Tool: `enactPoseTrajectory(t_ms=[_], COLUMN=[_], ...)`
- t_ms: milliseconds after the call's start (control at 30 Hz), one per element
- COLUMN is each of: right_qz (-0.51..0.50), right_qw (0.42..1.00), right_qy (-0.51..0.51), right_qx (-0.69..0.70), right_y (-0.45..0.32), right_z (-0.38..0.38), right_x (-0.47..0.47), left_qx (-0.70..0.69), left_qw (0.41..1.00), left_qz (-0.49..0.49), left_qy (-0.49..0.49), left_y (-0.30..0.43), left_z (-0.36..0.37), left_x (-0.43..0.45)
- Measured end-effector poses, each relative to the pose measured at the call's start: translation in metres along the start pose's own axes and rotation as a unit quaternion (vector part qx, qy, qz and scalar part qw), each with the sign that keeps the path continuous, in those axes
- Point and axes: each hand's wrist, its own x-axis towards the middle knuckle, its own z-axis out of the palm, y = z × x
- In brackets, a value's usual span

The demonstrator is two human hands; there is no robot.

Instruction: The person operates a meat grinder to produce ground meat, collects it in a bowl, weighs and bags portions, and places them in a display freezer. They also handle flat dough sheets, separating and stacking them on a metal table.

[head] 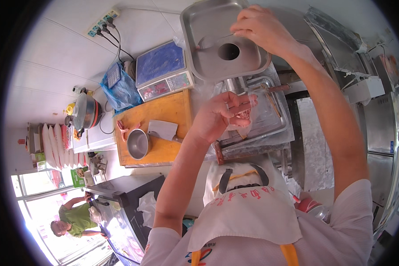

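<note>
My left hand holds a clear plastic bag with minced meat in it. The bag is just below the short metal outlet of a meat grinder. Above the grinder's steel feed tray, my right hand reaches in with its fingers bent together. Whether anything is between those fingertips is hard to see. The tray has a round feed hole, dark inside, and a small reddish scrap lies near its left part. A shallow metal tray stands under the outlet.
Left of the grinder, a wooden board bears a cleaver, a steel bowl and raw meat pieces. Behind it stand a scale and a blue bag. A person stands by the display case.
</note>
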Motion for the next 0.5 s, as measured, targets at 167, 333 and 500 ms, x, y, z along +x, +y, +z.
enactPoseTrajectory(t_ms=[167,333,500], right_qz=[0.373,0.321,0.457], right_qw=[0.857,0.856,0.773], right_qy=[0.209,0.179,0.019], right_qx=[0.287,0.363,0.439], right_y=[-0.078,-0.135,-0.112], right_z=[-0.009,0.062,0.048], right_x=[-0.107,-0.193,-0.204], left_qx=[0.007,-0.021,0.132], left_qw=[0.998,0.998,0.979], left_qz=[0.023,0.030,0.016], left_qy=[0.050,0.047,0.152], left_y=[-0.008,-0.015,-0.010], left_z=[-0.001,0.009,0.041], left_x=[-0.010,0.000,-0.006])
